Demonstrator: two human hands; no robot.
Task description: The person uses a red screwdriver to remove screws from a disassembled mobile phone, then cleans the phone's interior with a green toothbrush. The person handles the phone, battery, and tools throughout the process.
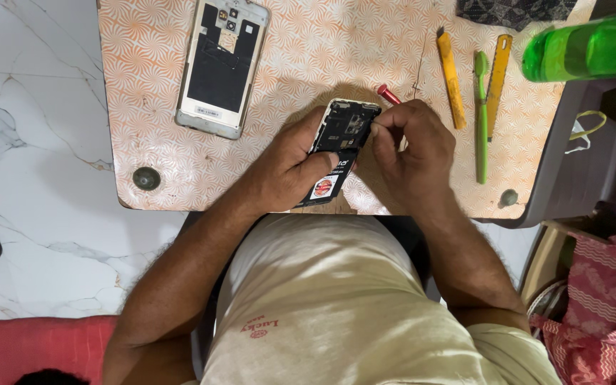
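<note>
Orange-patterned tabletop [165, 85] is seen from above, set over a white marble floor [30, 142]. An opened black phone body [338, 146] is held tilted above the table's near edge, clamped by the left hand [290, 167] with the thumb pressed across its lower face. A red-handled screwdriver [388, 94] is pinched by the right hand [411, 146], fingers closed tight, its tip hidden at the phone's upper edge. A detached phone rear housing [222, 64] lies well apart, upper left. A yellow pry tool [450, 78], green toothbrush [480, 121] and green bottle [586, 50] are noted to the right.
</note>
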